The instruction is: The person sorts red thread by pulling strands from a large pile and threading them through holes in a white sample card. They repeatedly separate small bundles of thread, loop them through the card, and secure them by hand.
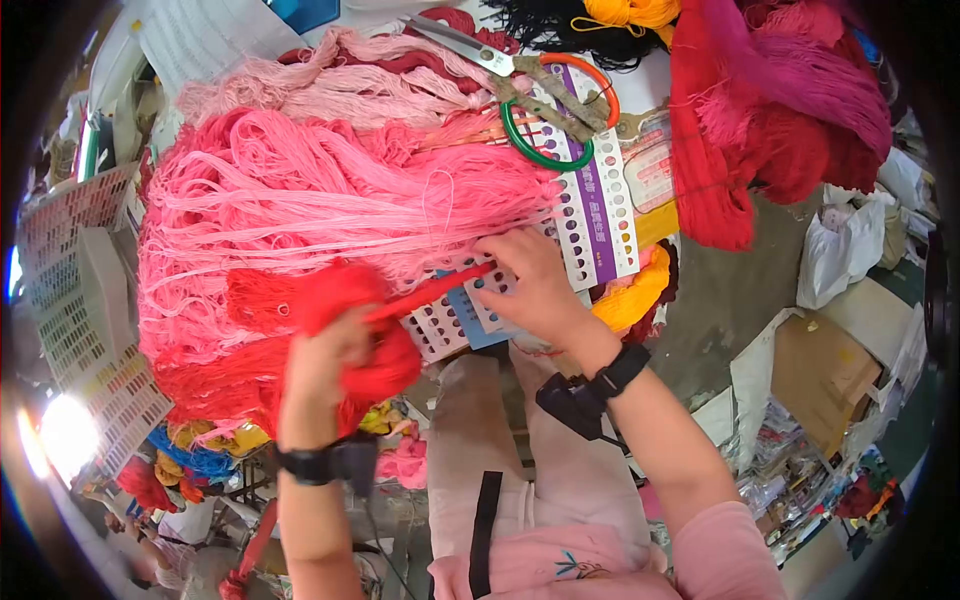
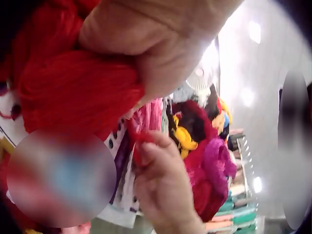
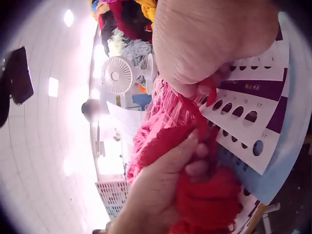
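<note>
A red yarn skein point(image 1: 385, 365) is gripped by the left hand point(image 1: 325, 365), blurred in the head view; its loops bulge around the fingers. From it a narrow red strand point(image 1: 430, 293) stretches to the right hand point(image 1: 535, 285), which pinches the end between thumb and fingers. In the right wrist view the left hand point(image 3: 161, 180) curls around the skein point(image 3: 207, 197), close below the right hand point(image 3: 214, 44). The left wrist view has the right hand point(image 2: 165, 183) holding red yarn beside the larger red bundle point(image 2: 78, 92). Pink yarn point(image 1: 300, 200) lies beyond both hands.
Scissors point(image 1: 560, 100) with orange and green handles lie on punched cards point(image 1: 600, 210) at the back. Red and magenta yarn point(image 1: 750, 120) hangs at the right. A white perforated basket point(image 1: 80, 290) is at the left; a fan point(image 3: 118, 75) stands farther off.
</note>
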Tool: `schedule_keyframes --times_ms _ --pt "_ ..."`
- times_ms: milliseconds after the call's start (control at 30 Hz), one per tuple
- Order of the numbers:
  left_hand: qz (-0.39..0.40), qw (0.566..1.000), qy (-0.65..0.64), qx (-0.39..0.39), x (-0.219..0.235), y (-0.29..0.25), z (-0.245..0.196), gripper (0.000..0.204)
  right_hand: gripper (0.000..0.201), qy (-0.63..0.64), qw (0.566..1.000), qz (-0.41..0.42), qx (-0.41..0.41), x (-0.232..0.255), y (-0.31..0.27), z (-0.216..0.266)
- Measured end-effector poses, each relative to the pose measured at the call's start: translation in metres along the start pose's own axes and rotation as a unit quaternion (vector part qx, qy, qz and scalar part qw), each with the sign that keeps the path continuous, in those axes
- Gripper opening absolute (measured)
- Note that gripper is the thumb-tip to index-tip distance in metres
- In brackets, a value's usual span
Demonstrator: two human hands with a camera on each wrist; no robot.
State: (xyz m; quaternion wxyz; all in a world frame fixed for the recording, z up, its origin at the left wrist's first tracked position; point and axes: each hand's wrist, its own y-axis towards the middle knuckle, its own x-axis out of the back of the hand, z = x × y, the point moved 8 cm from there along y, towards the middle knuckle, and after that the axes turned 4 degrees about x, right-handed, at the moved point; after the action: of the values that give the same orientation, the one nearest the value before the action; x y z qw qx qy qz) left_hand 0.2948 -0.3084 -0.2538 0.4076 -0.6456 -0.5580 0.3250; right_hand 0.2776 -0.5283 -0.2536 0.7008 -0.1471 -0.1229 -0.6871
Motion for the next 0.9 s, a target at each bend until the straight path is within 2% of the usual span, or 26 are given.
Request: schedule_keyframes --times_ms 33,67,100,133,200,233,267,300,333,367,400,433,467,533,567,600,667,733,767,800,867,900 --pt "-0.015 0.996 -0.081 0.016 0.043 -0.008 0.002 0.025 0.032 -0.057 0.998 -0.013 0.022 -0.002 -0.001 0.000" --pt "-0.063 0.991 -0.120 -0.012 0.079 -0.025 -0.009 0.027 0.035 -0.115 0.992 -0.027 0.045 -0.004 -0.002 0.002" --pt "-0.054 0.987 -0.143 -0.045 0.107 -0.034 -0.019 0.024 0.035 -0.116 0.991 -0.031 0.053 -0.005 -0.001 0.005" --pt "0.004 0.982 -0.169 -0.080 0.108 -0.046 -0.037 0.019 0.035 -0.118 0.992 -0.029 0.037 -0.006 0.000 0.004" --pt "-0.215 0.940 -0.234 -0.121 0.136 -0.069 -0.051 0.014 0.036 -0.118 0.992 -0.025 0.036 -0.011 0.000 0.006" --pt "-0.220 0.936 -0.241 -0.131 0.155 -0.080 -0.055 0.014 0.036 -0.137 0.989 -0.031 0.043 -0.012 -0.001 0.007" --pt "-0.195 0.908 -0.329 -0.170 0.181 -0.090 -0.059 0.012 0.037 -0.157 0.986 -0.037 0.053 -0.012 0.000 0.008" --pt "-0.165 0.872 -0.413 -0.207 0.199 -0.102 -0.063 0.012 0.038 -0.167 0.986 0.001 0.029 -0.015 0.000 0.007" --pt "-0.165 0.866 -0.419 -0.216 0.206 -0.120 -0.058 0.012 0.038 -0.169 0.985 0.002 0.042 -0.014 0.000 0.010" --pt "-0.003 0.870 -0.435 -0.231 0.189 -0.137 -0.058 0.012 0.041 -0.165 0.985 0.010 0.040 -0.015 -0.002 0.012" --pt "0.158 0.851 -0.438 -0.241 0.169 -0.161 -0.055 0.014 0.044 -0.162 0.986 0.021 0.037 -0.015 -0.004 0.016" --pt "0.186 0.866 -0.406 -0.224 0.156 -0.177 -0.041 0.016 0.049 -0.166 0.985 0.041 0.027 -0.015 -0.006 0.023" --pt "0.213 0.878 -0.375 -0.207 0.136 -0.191 -0.026 0.018 0.049 -0.169 0.984 0.051 0.038 -0.017 -0.011 0.032" --pt "0.252 0.848 -0.408 -0.226 0.098 -0.211 -0.010 0.020 0.048 -0.190 0.980 0.002 0.055 -0.018 -0.027 0.052" --pt "0.205 0.871 -0.385 -0.227 0.089 -0.217 -0.001 0.022 0.039 -0.141 0.989 0.009 0.040 -0.022 -0.031 0.082" --pt "0.157 0.891 -0.362 -0.225 0.087 -0.224 0.006 0.025 0.039 -0.147 0.988 0.022 0.050 -0.031 -0.039 0.107" --pt "0.235 0.877 -0.378 -0.183 0.077 -0.241 0.007 0.035 0.022 -0.038 0.999 0.026 0.016 -0.048 -0.059 0.144" --pt "0.234 0.868 -0.390 -0.199 0.080 -0.252 0.011 0.039 0.009 0.028 0.996 0.063 -0.052 -0.066 -0.071 0.201" --pt "0.235 0.865 -0.390 -0.209 0.083 -0.257 0.014 0.044 0.007 0.075 0.995 0.065 0.008 -0.076 -0.075 0.232" --pt "0.237 0.861 -0.396 -0.216 0.086 -0.262 0.019 0.044 0.006 0.104 0.990 0.093 0.030 -0.087 -0.079 0.262" --pt "0.270 0.853 -0.372 -0.247 0.090 -0.276 0.022 0.047 0.006 0.291 0.940 0.136 -0.116 -0.115 -0.093 0.307" --pt "0.291 0.843 -0.387 -0.235 0.092 -0.284 0.024 0.050 0.007 0.282 0.930 0.189 -0.139 -0.130 -0.099 0.322"
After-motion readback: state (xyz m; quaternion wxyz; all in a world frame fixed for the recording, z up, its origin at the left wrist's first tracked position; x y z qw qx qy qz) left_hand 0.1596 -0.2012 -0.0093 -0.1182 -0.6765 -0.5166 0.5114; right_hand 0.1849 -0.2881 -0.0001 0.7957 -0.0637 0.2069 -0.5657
